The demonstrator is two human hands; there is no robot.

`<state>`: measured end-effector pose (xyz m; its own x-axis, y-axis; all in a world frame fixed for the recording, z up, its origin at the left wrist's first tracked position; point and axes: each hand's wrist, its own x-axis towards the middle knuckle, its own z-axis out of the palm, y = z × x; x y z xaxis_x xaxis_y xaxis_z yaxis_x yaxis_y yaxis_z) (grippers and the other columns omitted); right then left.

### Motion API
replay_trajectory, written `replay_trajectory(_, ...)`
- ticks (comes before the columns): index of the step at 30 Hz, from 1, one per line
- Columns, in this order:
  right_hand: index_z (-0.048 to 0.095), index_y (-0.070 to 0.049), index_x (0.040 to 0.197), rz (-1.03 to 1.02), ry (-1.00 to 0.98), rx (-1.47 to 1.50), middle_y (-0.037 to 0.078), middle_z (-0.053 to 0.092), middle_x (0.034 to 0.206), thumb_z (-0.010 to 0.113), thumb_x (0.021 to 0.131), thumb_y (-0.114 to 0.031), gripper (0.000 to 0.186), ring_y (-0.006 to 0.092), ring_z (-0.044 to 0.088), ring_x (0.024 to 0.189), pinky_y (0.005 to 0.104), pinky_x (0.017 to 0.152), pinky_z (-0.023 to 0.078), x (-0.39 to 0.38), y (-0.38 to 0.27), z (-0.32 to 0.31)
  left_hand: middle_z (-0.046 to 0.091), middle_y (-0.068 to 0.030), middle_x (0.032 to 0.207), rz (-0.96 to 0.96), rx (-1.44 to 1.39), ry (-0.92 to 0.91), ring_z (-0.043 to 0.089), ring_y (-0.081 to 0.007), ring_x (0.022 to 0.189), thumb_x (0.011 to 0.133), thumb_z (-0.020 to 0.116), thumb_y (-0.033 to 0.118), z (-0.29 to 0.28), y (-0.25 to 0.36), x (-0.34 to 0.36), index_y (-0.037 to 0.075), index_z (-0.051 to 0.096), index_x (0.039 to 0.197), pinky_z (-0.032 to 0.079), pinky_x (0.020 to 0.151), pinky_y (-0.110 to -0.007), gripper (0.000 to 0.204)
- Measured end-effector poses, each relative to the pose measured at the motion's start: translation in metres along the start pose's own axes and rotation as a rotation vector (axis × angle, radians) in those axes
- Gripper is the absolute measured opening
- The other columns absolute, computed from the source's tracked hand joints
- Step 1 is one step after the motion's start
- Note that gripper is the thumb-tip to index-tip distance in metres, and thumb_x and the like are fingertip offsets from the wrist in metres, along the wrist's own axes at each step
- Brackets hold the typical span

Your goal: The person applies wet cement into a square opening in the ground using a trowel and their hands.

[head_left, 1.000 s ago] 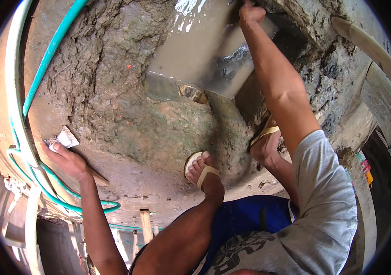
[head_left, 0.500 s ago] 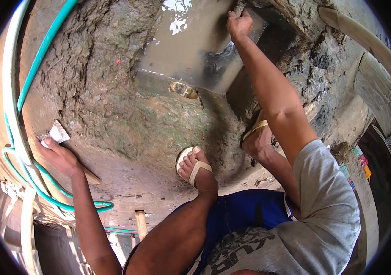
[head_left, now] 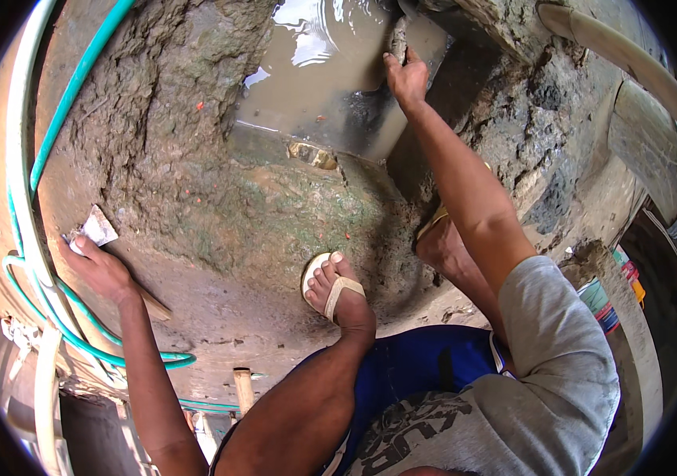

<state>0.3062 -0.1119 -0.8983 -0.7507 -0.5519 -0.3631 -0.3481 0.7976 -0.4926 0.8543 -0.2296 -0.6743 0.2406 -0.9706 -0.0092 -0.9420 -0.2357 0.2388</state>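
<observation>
Mud-caked handle (head_left: 399,41) ran forward from your right hand (head_left: 407,78), over the right side of the murky water (head_left: 299,99); your fingers were curled firmly around its near end. A grey part (head_left: 407,8) joined its far end at the upper edge of view. Your left hand (head_left: 102,274) lay low at the left, its thumb against a pale, angular piece (head_left: 100,228); I could not tell whether its fingers gripped anything. Wooden stick (head_left: 154,305) stuck out beside that wrist, near the teal hose (head_left: 103,38). Your sandalled left foot (head_left: 338,295) stood on muddy ground (head_left: 263,210).
</observation>
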Motion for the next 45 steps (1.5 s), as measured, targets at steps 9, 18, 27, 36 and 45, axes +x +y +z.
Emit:
replay_trajectory(9,0.046,0.001,0.134,0.140,-0.047,-0.083,0.031,0.067,0.105,0.063,0.092,-0.032,0.057,0.0482,0.063,0.103,0.0523,0.092,0.047,-0.063,-0.017,-0.006,0.041,-0.0259,0.150,-0.010,-0.020,-0.011,0.039,-0.0401,0.139,0.105,0.038,0.043,-0.001,0.004,-0.003,-0.005,0.036,0.147,0.030,0.115,-0.044,0.064)
replay_trajectory(18,0.044,0.003,0.134,0.193,0.038,0.095,0.032,0.064,0.114,0.061,0.095,-0.028,0.053,0.0472,0.062,0.107,0.0500,0.095,0.045,-0.062,-0.040,0.001,0.040,-0.0261,0.151,-0.023,-0.023,-0.028,0.038,-0.0399,0.140,0.106,0.037,0.043,-0.005,0.007,-0.005,-0.006,0.035,0.148,0.029,0.116,-0.043,0.065)
replay_trajectory(27,0.048,0.007,0.133,0.003,0.211,0.146,0.032,0.064,0.115,0.065,0.090,-0.030,0.059,0.0472,0.061,0.110,0.0474,0.097,0.046,0.083,-0.039,0.068,0.039,-0.0270,0.151,-0.011,0.021,-0.025,0.037,-0.0395,0.140,0.107,0.035,0.042,-0.013,0.005,-0.005,-0.007,0.034,0.148,0.028,0.117,-0.044,0.064)
replay_trajectory(36,0.059,0.011,0.117,-0.194,0.414,0.208,0.028,0.066,0.113,0.059,0.093,-0.021,0.039,0.0387,0.063,0.105,0.0437,0.089,0.047,0.155,0.009,0.102,0.036,-0.0266,0.153,-0.013,0.015,-0.043,0.035,-0.0396,0.141,0.108,0.032,0.041,-0.007,0.005,-0.005,-0.007,0.033,0.148,0.027,0.117,-0.044,0.063)
replay_trajectory(45,0.066,0.013,0.105,0.015,0.408,0.221,0.032,0.068,0.109,0.061,0.092,-0.021,0.037,0.0407,0.065,0.108,0.0451,0.091,0.047,0.149,-0.024,0.074,0.037,-0.0284,0.151,0.034,0.063,-0.051,0.036,-0.0405,0.141,0.108,0.030,0.043,-0.005,0.010,-0.004,-0.007,0.033,0.148,0.027,0.117,-0.044,0.065)
